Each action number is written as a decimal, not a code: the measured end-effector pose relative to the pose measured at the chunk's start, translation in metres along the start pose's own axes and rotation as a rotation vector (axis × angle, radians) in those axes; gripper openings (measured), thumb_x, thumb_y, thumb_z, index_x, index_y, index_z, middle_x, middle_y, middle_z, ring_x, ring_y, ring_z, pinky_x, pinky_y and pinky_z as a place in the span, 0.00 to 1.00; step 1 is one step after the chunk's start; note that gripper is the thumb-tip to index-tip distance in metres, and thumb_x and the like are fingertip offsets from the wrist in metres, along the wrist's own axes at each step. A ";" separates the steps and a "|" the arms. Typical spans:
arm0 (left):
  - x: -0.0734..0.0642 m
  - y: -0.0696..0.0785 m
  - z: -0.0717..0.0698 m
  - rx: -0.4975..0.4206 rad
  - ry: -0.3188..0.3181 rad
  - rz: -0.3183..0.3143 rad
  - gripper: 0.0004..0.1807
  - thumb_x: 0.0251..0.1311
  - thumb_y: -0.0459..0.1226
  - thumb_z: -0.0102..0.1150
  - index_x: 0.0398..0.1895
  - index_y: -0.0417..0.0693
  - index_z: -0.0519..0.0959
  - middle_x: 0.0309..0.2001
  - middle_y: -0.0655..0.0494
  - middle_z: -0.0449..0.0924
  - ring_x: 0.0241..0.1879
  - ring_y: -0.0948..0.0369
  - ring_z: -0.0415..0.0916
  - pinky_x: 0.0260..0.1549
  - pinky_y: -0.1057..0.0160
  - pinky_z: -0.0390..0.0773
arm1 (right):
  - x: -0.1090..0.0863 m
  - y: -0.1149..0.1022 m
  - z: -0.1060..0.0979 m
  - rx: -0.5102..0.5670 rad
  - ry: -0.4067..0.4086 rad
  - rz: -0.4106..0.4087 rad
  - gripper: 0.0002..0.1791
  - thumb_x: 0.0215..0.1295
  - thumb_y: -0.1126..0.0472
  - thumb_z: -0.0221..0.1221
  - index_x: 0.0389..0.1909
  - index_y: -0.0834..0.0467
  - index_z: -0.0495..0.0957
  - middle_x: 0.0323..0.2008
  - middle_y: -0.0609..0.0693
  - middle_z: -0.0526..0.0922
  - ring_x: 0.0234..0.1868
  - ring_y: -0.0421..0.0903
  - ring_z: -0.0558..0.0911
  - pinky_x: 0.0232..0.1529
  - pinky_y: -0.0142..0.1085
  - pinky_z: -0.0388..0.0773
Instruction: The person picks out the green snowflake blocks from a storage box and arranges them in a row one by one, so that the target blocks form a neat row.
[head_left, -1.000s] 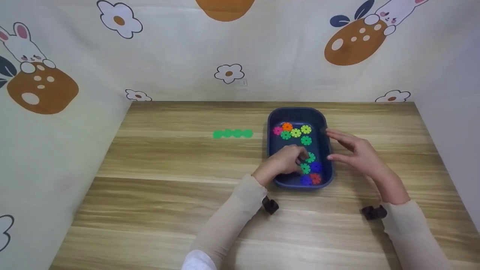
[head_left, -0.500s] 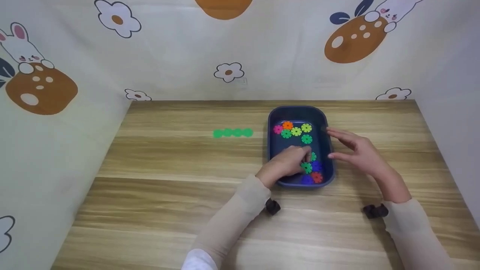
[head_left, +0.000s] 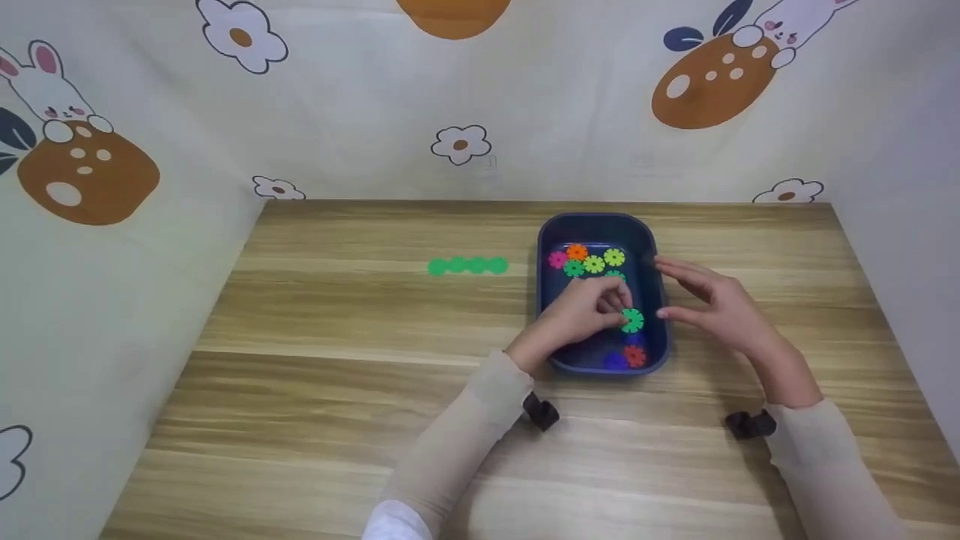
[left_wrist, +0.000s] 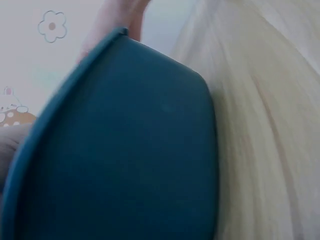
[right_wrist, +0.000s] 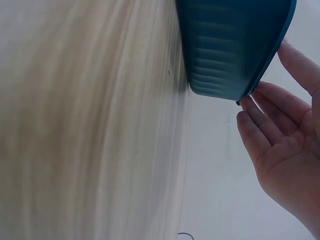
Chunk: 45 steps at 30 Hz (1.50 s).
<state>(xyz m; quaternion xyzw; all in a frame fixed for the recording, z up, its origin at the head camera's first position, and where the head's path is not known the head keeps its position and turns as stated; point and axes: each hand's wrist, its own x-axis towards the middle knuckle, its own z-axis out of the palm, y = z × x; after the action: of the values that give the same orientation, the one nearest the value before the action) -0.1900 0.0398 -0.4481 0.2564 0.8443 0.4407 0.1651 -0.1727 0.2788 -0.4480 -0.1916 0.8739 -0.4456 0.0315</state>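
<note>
A green, round, notched plastic disc (head_left: 634, 321) has just been pinched up by the left hand (head_left: 585, 306) from the dark-blue plastic tray (head_left: 600, 226) beneath it, whose rim is touched by the outstretched right hand (head_left: 720, 306), so pick-up seems achieved.

Beige sleeves (head_left: 459, 435), black wrist mounts (head_left: 542, 412)

Pictured in smooth plastic for tray (head_left: 598, 227) and discs (head_left: 632, 322), softly glossy wood grain for tabletop (head_left: 337, 315), matt cloth for sleeves (head_left: 469, 420).
</note>
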 end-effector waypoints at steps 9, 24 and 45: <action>-0.007 0.008 -0.016 -0.181 0.054 0.045 0.09 0.61 0.31 0.66 0.42 0.42 0.79 0.42 0.51 0.83 0.39 0.66 0.79 0.40 0.75 0.80 | -0.002 0.003 0.001 -0.005 0.008 -0.002 0.33 0.60 0.59 0.69 0.67 0.59 0.73 0.70 0.58 0.71 0.71 0.47 0.70 0.61 0.11 0.60; -0.019 0.006 -0.062 -0.278 0.227 0.100 0.08 0.63 0.29 0.63 0.44 0.39 0.77 0.45 0.46 0.82 0.41 0.62 0.81 0.43 0.70 0.82 | -0.003 0.005 0.002 0.033 0.016 -0.015 0.34 0.58 0.62 0.70 0.67 0.61 0.73 0.69 0.61 0.71 0.63 0.18 0.66 0.62 0.12 0.60; -0.060 -0.049 -0.138 -0.565 0.604 0.043 0.08 0.63 0.24 0.58 0.44 0.35 0.75 0.36 0.53 0.81 0.35 0.63 0.82 0.40 0.66 0.86 | -0.001 0.002 0.001 0.006 0.006 0.008 0.35 0.59 0.59 0.70 0.67 0.58 0.72 0.70 0.58 0.71 0.70 0.34 0.68 0.62 0.11 0.60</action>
<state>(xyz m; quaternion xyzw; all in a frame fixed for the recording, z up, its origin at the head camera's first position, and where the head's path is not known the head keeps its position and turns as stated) -0.2251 -0.1095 -0.4083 0.0778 0.6952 0.7138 -0.0354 -0.1725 0.2797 -0.4500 -0.1868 0.8734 -0.4488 0.0311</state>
